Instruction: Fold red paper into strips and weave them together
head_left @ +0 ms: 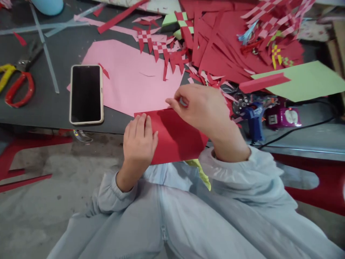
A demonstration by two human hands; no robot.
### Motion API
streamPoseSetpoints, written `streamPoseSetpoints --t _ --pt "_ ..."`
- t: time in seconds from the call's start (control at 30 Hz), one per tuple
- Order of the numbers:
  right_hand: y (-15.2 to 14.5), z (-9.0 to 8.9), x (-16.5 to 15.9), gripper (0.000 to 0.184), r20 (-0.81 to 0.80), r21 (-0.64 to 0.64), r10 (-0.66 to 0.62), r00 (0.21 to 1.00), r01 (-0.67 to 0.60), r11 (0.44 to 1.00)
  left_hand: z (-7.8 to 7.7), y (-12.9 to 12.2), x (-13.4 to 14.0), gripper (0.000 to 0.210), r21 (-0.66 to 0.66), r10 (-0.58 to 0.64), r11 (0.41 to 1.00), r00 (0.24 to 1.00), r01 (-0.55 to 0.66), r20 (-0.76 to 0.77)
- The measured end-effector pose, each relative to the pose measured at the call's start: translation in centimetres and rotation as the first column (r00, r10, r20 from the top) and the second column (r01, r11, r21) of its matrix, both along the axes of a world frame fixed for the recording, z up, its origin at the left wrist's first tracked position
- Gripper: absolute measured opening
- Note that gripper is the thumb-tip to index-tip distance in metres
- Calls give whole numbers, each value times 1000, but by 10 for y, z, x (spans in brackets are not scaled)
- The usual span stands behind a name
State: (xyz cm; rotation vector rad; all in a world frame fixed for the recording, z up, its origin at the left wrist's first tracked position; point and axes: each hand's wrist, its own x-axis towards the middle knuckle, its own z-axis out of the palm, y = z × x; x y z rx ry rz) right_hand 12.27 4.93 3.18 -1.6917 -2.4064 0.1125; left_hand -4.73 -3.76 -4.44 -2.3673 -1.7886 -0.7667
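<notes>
The red sheet (175,142) sits right under my left hand (138,140), fingers flat and close-set; my right hand (203,108) curls by the sheet's far edge (can't tell if anything's pinched). Imo, press firmly left so it won't skid.

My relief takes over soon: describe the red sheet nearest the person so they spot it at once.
Start at the dark table and find its large pink sheet, with the phone at its left end. At the pink sheet's near edge is the red sheet, the left grip resting on its left side. Unlike the red paper heaped farther back, it reaches past the table's near edge.
</notes>
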Motion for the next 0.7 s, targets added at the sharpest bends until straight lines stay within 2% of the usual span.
streamPoseSetpoints --t 0.07,0.13,0.27,0.33,0.43,0.57,0.7 --pt "-12 7 3 46 126 45 -7 992 2 999 1 -1 1 44 38 -11 999 1000 11 -6" --pt "-24 10 6 50 176 60 36 984 -47 997 4 -1 2 43 59 -5 998 1000 6 -18" --pt "-42 5 8 45 206 133 60 977 -89 987 9 0 2 40 -15 13 1000 999 -13 -31" --pt "-50 -1 6 36 186 157 101 977 -131 979 9 -1 1 40 -41 17 999 1000 -18 -22" --pt "-63 -10 4 29 148 98 91 985 -106 990 6 -3 -1 46 16 5 1000 1000 -5 15" --pt "-76 -19 6 45 116 63 42 992 -50 997 6 -3 -3 50 -4 -24 1000 997 25 67" --pt "-76 -24 12 56 102 9 40 994 -41 999 13 1 -4 48 -52 -32 998 997 36 74"
